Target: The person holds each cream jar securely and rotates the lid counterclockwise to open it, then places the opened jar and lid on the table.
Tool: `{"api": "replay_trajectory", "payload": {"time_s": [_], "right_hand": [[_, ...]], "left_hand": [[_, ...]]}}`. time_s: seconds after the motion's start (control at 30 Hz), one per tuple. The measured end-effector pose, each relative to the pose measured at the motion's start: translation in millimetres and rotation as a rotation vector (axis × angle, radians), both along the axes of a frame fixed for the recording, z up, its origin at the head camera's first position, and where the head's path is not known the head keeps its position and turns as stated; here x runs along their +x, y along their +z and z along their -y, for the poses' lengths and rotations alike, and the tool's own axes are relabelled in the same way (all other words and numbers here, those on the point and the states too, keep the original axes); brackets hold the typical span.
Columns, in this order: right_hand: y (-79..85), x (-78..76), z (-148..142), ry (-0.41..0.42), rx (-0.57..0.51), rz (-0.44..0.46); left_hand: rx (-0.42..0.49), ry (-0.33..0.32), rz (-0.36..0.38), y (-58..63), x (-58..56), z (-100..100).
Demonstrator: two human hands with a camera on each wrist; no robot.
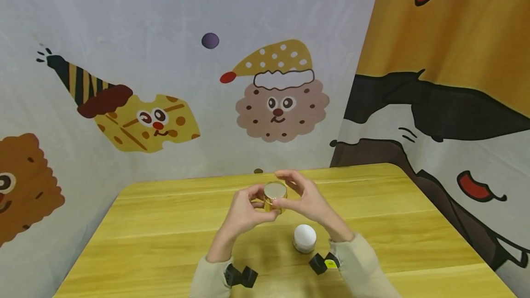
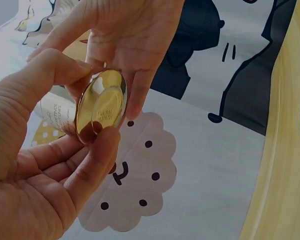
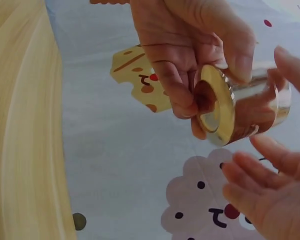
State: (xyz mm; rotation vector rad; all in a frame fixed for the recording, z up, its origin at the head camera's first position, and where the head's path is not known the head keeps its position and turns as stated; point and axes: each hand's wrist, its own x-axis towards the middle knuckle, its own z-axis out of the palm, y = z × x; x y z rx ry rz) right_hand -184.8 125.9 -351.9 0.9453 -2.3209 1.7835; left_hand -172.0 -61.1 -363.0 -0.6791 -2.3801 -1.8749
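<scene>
A shiny gold cosmetic jar [image 1: 275, 191] with a pale round top is held up over the table. My left hand [image 1: 248, 208] grips it, and in the left wrist view thumb and fingers pinch the edge of its wide gold base [image 2: 110, 102]. Printing shows on its side in that view. My right hand [image 1: 307, 198] is beside the jar, thumb at the front of the rim and the other fingers lifted behind it. Seen from the right wrist, those right fingers [image 3: 262, 192] are spread around the jar's far end; firm contact is unclear.
On the wooden table [image 1: 165, 224], a small jar with a white top [image 1: 305, 237] stands below the right hand. A printed curtain [image 1: 174, 26] with cartoon figures hangs behind the table's far edge.
</scene>
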Motion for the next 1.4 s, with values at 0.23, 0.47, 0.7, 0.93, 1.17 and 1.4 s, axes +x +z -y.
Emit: {"api": "replay_trajectory", "payload": {"time_s": [0.23,0.47,0.7,0.93,1.17,1.4], "right_hand": [[-0.2,3.1,5,-0.137,-0.013,-0.048],[0.0,0.0,1,-0.033,-0.034,-0.011],[-2.6,-4.5,-5,0.152,-0.081,0.025],[-4.0,-2.5,0,0.098,-0.068,0.023],[-2.5,0.6,3,-0.034,-0.058,0.002],[-5.3,-1.7,0,0.039,-0.063,-0.002]], "left_hand": [[-0.016,0.046,-0.003,25.6,16.6,-2],[-0.011,0.03,-0.013,26.4,18.3,0],[-0.002,0.002,-0.018,26.1,18.5,1],[0.003,0.016,-0.018,18.1,13.7,0],[0.02,0.049,-0.02,-5.5,-0.1,1],[0.039,0.035,-0.013,-8.5,-1.0,3]]}}
